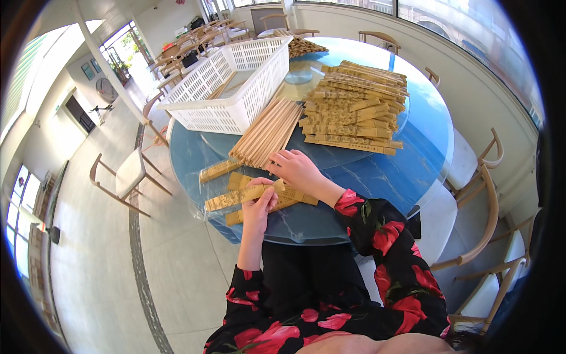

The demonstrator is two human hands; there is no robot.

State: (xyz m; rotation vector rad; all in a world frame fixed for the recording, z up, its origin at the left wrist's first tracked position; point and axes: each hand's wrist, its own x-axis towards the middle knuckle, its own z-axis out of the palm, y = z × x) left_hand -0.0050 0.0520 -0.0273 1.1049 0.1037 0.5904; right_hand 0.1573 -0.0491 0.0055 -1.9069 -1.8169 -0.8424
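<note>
Blue, glossy and round, the table (427,141) reaches almost to the person's lap, so both hands work over its near edge. Left hand (257,206): thumb and fingers clamped on one end of a flat gold wrapper (227,199), which sticks out leftward; pinching the end probably steadies it and keeps its length uncovered. Beneath and beside it lie loose wrappers (234,218), overlapping, close enough to be picked up without reaching. Right hand (296,171) is bent over the near ends of the sticks (268,131); I cannot tell whether its fingertips are closed on one. These sticks lie side by side, ends toward the person, perhaps for easy drawing out.

Beyond, to the right, is a wrapper pile (354,112), stacked mostly crosswise, apparently set aside to leave the near edge free. Left of it stands a white basket (206,118) with a few more sticks (223,85) inside. Behind the pile sits a brownish bundle (303,47), too small to make out. Wooden chairs (131,172) stand around the room.
</note>
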